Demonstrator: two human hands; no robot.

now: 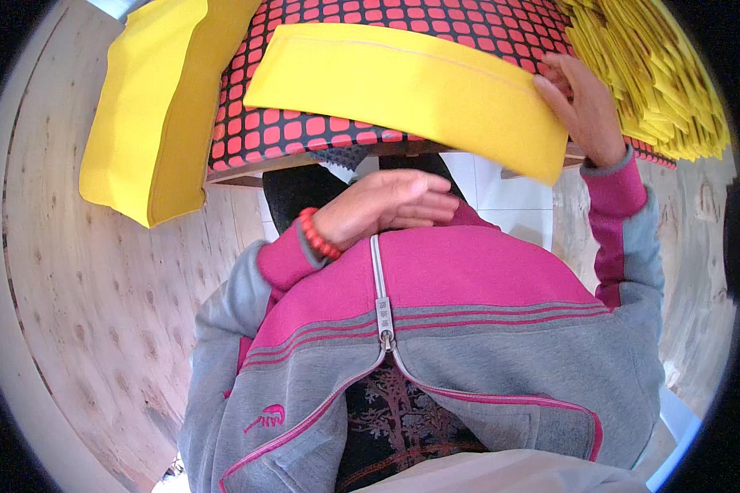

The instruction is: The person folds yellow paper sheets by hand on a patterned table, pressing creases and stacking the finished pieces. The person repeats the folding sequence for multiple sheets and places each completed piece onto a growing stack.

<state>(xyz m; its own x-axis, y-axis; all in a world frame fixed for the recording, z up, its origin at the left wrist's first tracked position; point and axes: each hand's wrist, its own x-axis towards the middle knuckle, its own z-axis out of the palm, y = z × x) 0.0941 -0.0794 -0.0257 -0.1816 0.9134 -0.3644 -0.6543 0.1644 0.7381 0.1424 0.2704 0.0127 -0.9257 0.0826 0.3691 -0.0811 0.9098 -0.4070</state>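
Note:
A long yellow fabric strip [403, 82], with a stitched line along its far edge, lies on the table in front of me. Its right end hangs past the near table edge. My right hand [584, 103] is at that end, thumb against the strip's edge and fingers loosely bent and apart, with nothing visibly gripped. In front of my jacket, my left hand [395, 201] floats in the air, fingers stretched out and holding nothing. A red bead bracelet [318, 233] circles the left wrist.
The table has a red-and-black patterned cover [263, 131]. At far right sits a thick stack of yellow fabric pieces [658, 74]. More yellow fabric [148, 107] is draped over the table's left side. Pale wooden boards [99, 287] flank me.

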